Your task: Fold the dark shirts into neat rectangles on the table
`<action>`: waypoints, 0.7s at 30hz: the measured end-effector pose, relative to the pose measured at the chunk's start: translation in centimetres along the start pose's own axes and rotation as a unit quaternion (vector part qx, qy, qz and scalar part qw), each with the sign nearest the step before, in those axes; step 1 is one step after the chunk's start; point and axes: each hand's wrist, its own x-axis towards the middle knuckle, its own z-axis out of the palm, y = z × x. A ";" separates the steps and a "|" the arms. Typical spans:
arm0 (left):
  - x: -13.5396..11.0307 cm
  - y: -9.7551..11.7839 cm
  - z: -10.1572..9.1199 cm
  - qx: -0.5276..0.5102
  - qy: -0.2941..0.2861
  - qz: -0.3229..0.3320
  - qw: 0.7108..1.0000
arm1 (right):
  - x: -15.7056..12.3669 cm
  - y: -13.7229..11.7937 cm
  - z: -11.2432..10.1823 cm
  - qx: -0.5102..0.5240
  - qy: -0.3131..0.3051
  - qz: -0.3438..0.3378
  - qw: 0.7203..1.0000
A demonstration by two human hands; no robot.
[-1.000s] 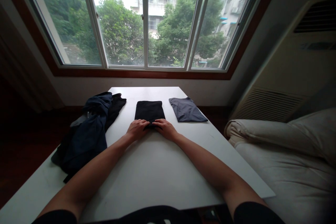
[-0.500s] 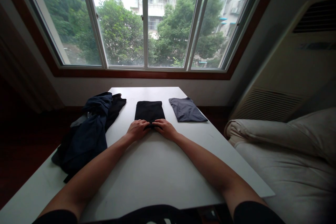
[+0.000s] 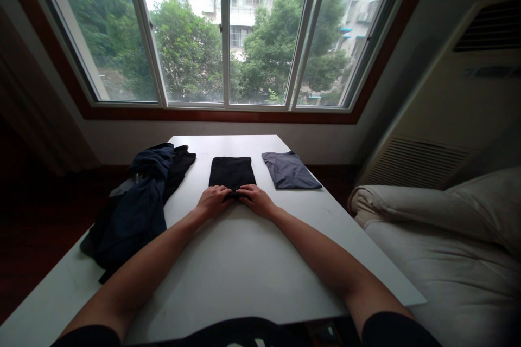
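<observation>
At my far left a curtain (image 3: 38, 97) hangs in shadow beside the window (image 3: 187, 54). Next comes a loose heap of clothes (image 3: 130, 222), dark blue and black with a bit of grey, lying crumpled along the left side of the white desk (image 3: 244, 271), just beside my left forearm. My left hand (image 3: 213, 200) rests on the near edge of the folded black cloth (image 3: 232, 171), its fingers bent over the fabric near the middle of that edge. The black cloth lies flat on the desk in front of me, between the heap and the grey cloth, its far edge towards the window. My right hand (image 3: 257, 199) mirrors the left on the same edge, the fingertips of both hands near each other. I cannot tell whether either grip is clamped on the cloth or only pressing it, since my thumbs are hidden. Further right the folded grey cloth (image 3: 291, 169) lies flat near the desk's right edge, apart from the black one. Beyond the desk stand a pale sofa (image 3: 439, 244) and a cabinet with slatted vents (image 3: 448, 114).
</observation>
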 end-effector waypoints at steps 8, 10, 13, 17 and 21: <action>0.0 0.0 -0.1 0.002 -0.004 -0.002 1.000 | 0.0 -0.1 0.0 -0.002 -0.005 -0.002 1.000; 0.0 0.0 -0.1 0.002 -0.005 -0.002 1.000 | 0.1 -0.1 0.0 -0.001 -0.005 -0.002 1.000; 0.0 -0.1 -0.1 0.001 -0.008 -0.001 1.000 | 0.1 -0.2 0.0 -0.001 -0.003 -0.002 1.000; 0.0 0.0 -0.1 0.001 -0.009 -0.006 1.000 | 0.0 -0.2 -0.1 -0.003 -0.002 -0.004 1.000; 0.0 0.0 -0.1 0.000 -0.012 -0.008 1.000 | 0.0 -0.2 0.0 -0.005 -0.001 -0.006 1.000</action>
